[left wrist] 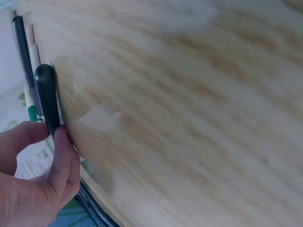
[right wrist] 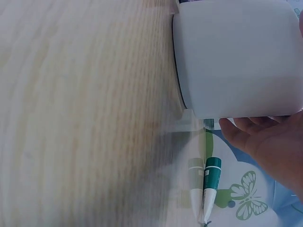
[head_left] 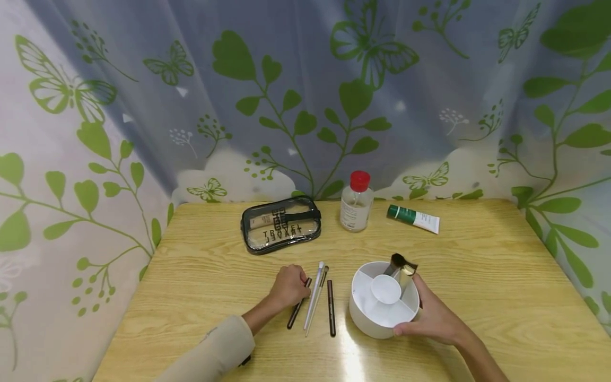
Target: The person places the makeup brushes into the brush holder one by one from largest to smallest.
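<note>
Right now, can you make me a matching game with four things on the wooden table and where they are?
Things:
1. Slim black stick, farthest left in its row
2. Round white plastic container with compartments
3. See-through bottle with a red cap
4. Green-and-white squeeze tube

Places:
A. Gripped by the right hand
B. Lying down at the back, right of the bottle
C. Pinched by the left hand
D. Standing upright at the back, left of the tube

Pairs: 1-C, 2-A, 3-D, 4-B

I see clear plastic black-trimmed pouch (head_left: 281,225), transparent red-capped bottle (head_left: 356,209), green-and-white squeeze tube (head_left: 413,218) right of it; blue-white leaf-print curtain (head_left: 305,69) behind.
</note>
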The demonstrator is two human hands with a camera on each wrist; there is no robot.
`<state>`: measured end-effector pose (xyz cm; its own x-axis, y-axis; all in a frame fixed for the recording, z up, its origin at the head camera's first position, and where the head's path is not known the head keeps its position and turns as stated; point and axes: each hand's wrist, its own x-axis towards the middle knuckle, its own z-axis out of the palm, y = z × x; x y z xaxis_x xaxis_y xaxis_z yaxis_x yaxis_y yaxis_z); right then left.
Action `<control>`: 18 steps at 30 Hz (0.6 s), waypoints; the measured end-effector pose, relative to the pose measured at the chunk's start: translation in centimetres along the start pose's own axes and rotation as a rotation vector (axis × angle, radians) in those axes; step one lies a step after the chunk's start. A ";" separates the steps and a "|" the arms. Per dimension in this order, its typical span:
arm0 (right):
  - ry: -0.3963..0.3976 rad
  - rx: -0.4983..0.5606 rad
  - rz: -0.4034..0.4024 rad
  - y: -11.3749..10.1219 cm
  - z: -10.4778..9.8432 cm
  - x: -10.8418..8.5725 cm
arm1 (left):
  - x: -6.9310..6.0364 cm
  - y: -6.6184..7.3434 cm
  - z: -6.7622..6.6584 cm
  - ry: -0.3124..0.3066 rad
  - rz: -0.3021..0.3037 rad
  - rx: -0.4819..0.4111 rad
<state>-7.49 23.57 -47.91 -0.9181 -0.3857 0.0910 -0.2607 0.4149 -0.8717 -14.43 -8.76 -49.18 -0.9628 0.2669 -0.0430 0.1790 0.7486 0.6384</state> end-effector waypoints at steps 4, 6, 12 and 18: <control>0.002 -0.002 0.003 0.0 0.0 -0.1 | 0.0 -0.2 -0.2 -0.014 -0.015 -0.012; 0.000 0.000 0.007 -0.1 0.1 -0.1 | 0.0 -0.2 -0.4 -0.012 -0.016 -0.028; -0.003 0.010 0.016 -0.3 0.0 -0.1 | 0.1 0.3 -1.5 -0.008 -0.003 -0.126; 0.001 0.034 0.011 -0.2 0.1 -0.1 | 0.4 1.9 -2.6 0.020 0.004 -0.247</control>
<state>-7.35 23.45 -47.81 -0.9212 -0.3803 0.0816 -0.2400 0.3907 -0.8887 -14.98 -8.79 -45.96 -0.9663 0.2559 -0.0264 0.1305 0.5759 0.8070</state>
